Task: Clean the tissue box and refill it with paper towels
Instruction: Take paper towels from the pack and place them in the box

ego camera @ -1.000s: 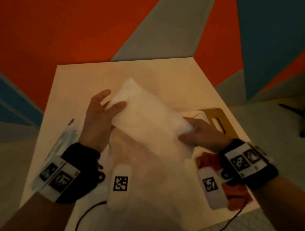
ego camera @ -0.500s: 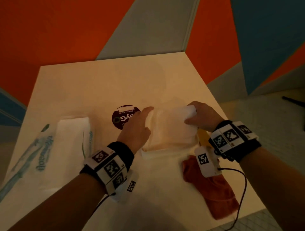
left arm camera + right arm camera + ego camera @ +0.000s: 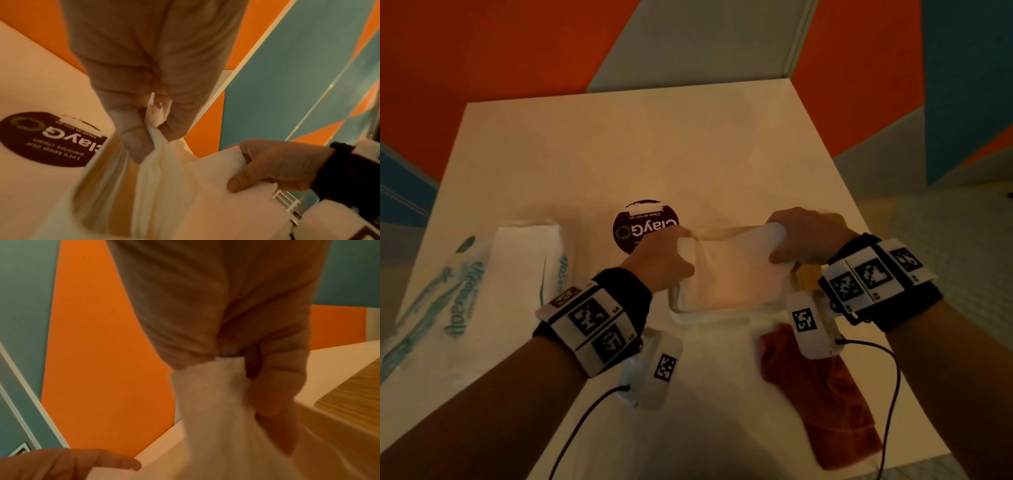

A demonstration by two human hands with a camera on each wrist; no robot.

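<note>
The stack of white paper towels (image 3: 729,270) lies sagging in the open clear tissue box (image 3: 709,314) at the table's centre. My left hand (image 3: 681,255) grips the stack's left end, and my right hand (image 3: 779,241) grips the right end. In the left wrist view my fingers (image 3: 131,129) pinch a bunched edge of the paper towels (image 3: 158,162), with the right hand (image 3: 277,167) opposite. The right wrist view shows that hand's thumb and fingers (image 3: 273,386) clamped on the paper towels (image 3: 209,394). The box's bottom is hidden under the paper.
An opened paper towel pack (image 3: 448,308) with a white stack (image 3: 527,260) lies at the left. A red cloth (image 3: 825,397) lies at the front right. The wooden lid (image 3: 810,274) peeks out beside the box. A round dark sticker (image 3: 637,222) is on the white table (image 3: 654,144).
The paper towel stack was held up above the table a second ago. Both hands have brought it down to the right into the tissue box, still holding its ends.
</note>
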